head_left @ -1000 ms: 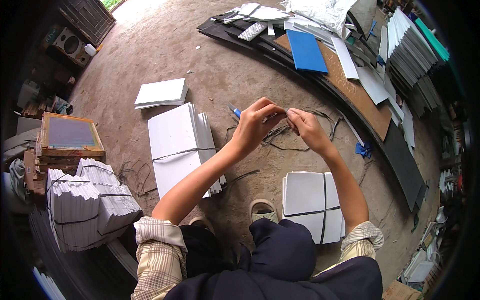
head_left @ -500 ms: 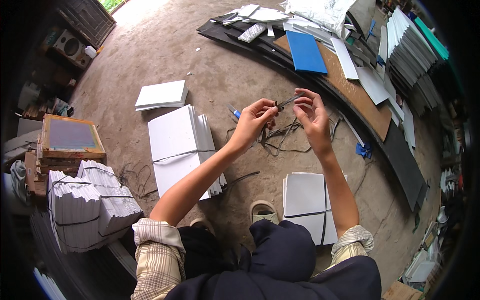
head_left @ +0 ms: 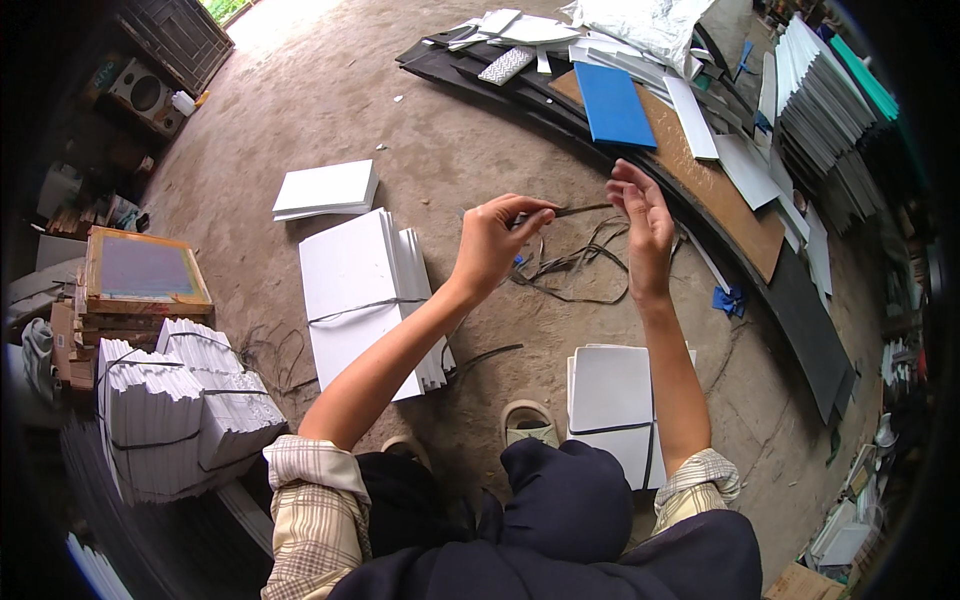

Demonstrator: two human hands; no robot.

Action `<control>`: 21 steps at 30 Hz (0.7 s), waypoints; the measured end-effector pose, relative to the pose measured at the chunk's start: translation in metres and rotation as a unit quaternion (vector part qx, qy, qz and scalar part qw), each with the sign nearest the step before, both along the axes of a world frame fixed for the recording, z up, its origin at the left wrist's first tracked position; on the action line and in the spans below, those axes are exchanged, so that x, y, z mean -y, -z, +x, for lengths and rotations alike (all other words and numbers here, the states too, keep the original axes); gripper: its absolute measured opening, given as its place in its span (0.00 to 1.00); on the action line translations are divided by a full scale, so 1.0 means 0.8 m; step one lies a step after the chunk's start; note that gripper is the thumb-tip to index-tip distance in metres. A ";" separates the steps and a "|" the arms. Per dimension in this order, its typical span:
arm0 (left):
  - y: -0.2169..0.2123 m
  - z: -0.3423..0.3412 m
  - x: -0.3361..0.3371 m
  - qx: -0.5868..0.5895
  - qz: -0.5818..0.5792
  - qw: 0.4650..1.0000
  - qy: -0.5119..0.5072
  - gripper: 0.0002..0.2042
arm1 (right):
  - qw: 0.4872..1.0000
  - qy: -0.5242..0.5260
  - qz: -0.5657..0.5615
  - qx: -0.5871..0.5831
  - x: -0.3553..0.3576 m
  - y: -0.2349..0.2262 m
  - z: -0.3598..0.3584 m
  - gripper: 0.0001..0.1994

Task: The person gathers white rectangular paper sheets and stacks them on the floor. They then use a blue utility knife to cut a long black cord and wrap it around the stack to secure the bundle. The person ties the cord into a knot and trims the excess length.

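My left hand (head_left: 495, 235) is closed, with thumb and forefinger pinching a thin dark strap (head_left: 583, 210). The strap stretches nearly straight across to my right hand (head_left: 645, 235), whose raised fingers bend around its other end; the exact grip there is partly hidden. More of the dark strap (head_left: 570, 265) lies in loose loops on the floor under my hands. Left of my left forearm stands a tall stack of white sheets (head_left: 345, 265) with a dark strap around it. Close to my right forearm is a smaller strapped stack of white sheets (head_left: 610, 390).
Beyond the strapped stack lies a short white stack (head_left: 325, 188). Bound white bundles (head_left: 150, 400) and a wooden frame (head_left: 145, 270) stand at left. A blue panel (head_left: 613, 105), a brown board (head_left: 740, 205) and black sheets (head_left: 810, 340) fill the right. My sandal (head_left: 528, 415) is nearby.
My hands have moved apart, the right one slightly up and outward, drawing the strap longer between them. My left hand now covers most of the blue-handled tool on the floor.
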State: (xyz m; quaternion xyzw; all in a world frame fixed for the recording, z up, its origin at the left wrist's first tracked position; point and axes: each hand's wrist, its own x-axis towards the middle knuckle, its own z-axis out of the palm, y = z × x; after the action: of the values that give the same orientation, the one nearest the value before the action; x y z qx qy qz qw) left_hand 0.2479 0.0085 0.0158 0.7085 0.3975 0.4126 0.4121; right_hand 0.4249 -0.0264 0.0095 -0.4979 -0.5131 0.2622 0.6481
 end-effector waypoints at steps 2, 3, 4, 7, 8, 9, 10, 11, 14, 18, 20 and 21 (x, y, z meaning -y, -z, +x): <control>-0.002 -0.004 -0.001 -0.032 0.005 0.999 -0.015 0.07 | 0.982 0.034 0.048 0.180 0.006 -0.017 -0.002 0.19; -0.001 -0.006 -0.002 -0.049 0.007 0.999 -0.023 0.07 | 0.964 0.014 0.038 0.264 0.007 -0.023 -0.006 0.20; 0.000 -0.008 -0.003 -0.039 0.009 0.999 -0.020 0.07 | 0.937 -0.007 0.029 0.347 0.006 -0.026 -0.010 0.20; 0.000 -0.008 -0.004 -0.024 0.010 1.000 -0.004 0.07 | 0.901 -0.091 -0.032 0.423 0.003 -0.017 -0.014 0.18; -0.005 -0.008 -0.002 -0.032 0.006 0.999 0.000 0.07 | 0.895 -0.132 -0.062 0.422 0.003 -0.017 -0.009 0.16; -0.008 -0.008 -0.001 -0.041 0.002 0.999 0.003 0.07 | 0.886 -0.173 -0.092 0.419 0.003 -0.016 -0.005 0.15; -0.007 -0.009 -0.004 -0.052 0.029 0.998 0.006 0.07 | 0.885 -0.169 -0.094 0.424 0.003 -0.017 -0.001 0.13; -0.007 -0.011 -0.008 -0.064 0.054 0.996 0.008 0.07 | 0.884 -0.167 -0.096 0.427 0.004 -0.018 0.003 0.11; -0.007 -0.019 -0.011 -0.116 0.085 0.989 0.022 0.08 | 0.880 -0.162 -0.100 0.435 0.004 -0.021 0.012 0.10; -0.009 -0.017 -0.009 -0.114 0.043 0.991 0.047 0.08 | 0.870 -0.147 -0.094 0.460 0.004 -0.027 0.018 0.11; -0.009 -0.016 -0.010 -0.085 -0.012 0.994 0.062 0.10 | 0.863 -0.121 -0.086 0.483 0.006 -0.027 0.021 0.10; -0.010 -0.015 -0.010 -0.071 -0.040 0.994 0.070 0.10 | 0.860 -0.103 -0.079 0.494 0.006 -0.025 0.023 0.10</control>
State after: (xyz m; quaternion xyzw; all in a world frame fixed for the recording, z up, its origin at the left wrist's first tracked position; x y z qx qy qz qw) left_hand 0.2356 0.0168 0.0234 0.7447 0.3916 0.3156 0.4388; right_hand 0.4431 -0.0315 0.0296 -0.5558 -0.7918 0.0871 0.2377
